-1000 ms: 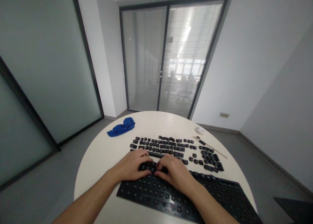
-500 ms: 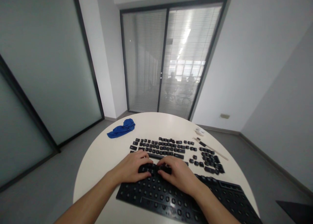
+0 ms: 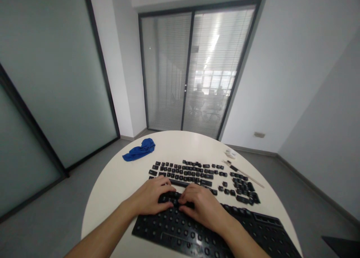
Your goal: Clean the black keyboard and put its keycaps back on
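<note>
L hand [image 3: 152, 196] and R hand [image 3: 198, 201] sit close together, curled over keys [image 3: 174, 201] at the far L of the black kbd [image 3: 174, 227] beneath them (can't tell if either grips one), loose keycaps [image 3: 194, 174] just beyond; prob. key-by-key work, next move calling for light, precise touch.

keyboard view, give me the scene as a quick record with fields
surface: round white table
keyboard base: black, mostly bare of keys where visible
left hand: at its far edge, thumb and fingers apart
right hand: beside the left, fingers curled; grip unclear
loose keycaps: beyond the base, roughly in rows
blue cloth: crumpled, far left
thin stick-like tool: far right
</note>
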`<state>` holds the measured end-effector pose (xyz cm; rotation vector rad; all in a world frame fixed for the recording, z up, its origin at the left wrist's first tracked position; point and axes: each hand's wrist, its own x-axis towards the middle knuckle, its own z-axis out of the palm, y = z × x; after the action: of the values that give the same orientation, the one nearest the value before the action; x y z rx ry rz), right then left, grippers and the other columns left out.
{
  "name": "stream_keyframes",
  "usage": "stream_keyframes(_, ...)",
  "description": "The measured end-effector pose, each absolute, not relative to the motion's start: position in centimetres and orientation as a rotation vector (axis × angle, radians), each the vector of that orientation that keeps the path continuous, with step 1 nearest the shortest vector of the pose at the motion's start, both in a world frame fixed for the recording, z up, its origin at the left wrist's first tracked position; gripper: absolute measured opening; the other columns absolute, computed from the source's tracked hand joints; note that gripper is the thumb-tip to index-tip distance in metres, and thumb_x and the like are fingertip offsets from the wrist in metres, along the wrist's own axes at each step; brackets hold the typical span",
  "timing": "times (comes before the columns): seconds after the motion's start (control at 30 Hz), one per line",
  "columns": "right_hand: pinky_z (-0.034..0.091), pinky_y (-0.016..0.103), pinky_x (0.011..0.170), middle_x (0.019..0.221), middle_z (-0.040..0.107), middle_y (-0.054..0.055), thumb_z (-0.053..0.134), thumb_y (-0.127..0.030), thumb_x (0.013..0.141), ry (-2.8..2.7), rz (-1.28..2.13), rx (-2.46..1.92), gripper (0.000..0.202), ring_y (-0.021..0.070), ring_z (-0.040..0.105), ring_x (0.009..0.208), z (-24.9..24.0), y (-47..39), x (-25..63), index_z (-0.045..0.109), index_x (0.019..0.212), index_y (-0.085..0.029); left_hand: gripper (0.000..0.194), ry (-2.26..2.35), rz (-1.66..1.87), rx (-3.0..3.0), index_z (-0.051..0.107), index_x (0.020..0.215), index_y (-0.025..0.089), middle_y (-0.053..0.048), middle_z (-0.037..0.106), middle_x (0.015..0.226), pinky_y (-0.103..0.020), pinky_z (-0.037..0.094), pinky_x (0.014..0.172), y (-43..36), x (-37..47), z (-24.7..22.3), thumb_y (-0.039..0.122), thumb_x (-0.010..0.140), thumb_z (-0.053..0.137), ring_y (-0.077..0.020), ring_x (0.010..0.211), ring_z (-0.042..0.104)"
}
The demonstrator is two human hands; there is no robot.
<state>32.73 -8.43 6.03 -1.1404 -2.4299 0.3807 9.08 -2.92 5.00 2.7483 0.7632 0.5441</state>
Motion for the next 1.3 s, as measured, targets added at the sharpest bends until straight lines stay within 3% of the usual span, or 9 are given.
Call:
stream_keyframes(0.2, 0.047, 0.031, 0.086, 0.104, 0.072, 0.001, 0.071, -0.025, 0.086, -2.423, 0.353, -1.166, 0.01, 0.0197, 0.061, 0.1, 6.5, -8.6, 33.2, 0.077, 0.094, -0.025, 0.034, 0.761, 0.549, 2.745, 0.063, 0.115, 0.026, -0.004, 0.061, 0.107, -0.037, 0.047, 0.084, -2.8, 9.0, 4.9, 0.03, 0.082, 0.07, -0.0234, 0.099, 0.056)
stream_keyframes(0.4, 0.047, 0.028, 0.085, 0.101, 0.075, 0.0, 0.057, -0.021, 0.094, -2.516, 0.353, -1.055, 0.02, 0.017, 0.064, 0.094, 6.7, -8.7, 33.6, 0.077, 0.094, -0.024, 0.035, 0.809, 0.551, 2.755, 0.064, 0.114, 0.025, -0.005, 0.061, 0.107, -0.038, 0.046, 0.085, -3.2, 9.2, 5.0, 0.032, 0.081, 0.072, -0.0242, 0.098, 0.056)
stream_keyframes(1.3, 0.048, 0.03, 0.09, 0.114, 0.067, 0.001, 0.068, -0.02, 0.081, -2.578, 0.343, -1.283, 0.015, 0.0202, 0.064, 0.103, 8.4, -9.4, 33.2, 0.078, 0.088, -0.028, 0.034, 0.789, 0.608, 2.736, 0.064, 0.115, 0.027, -0.003, 0.064, 0.105, -0.038, 0.046, 0.088, -4.0, 10.8, 4.8, 0.032, 0.083, 0.071, -0.0235, 0.099, 0.056)
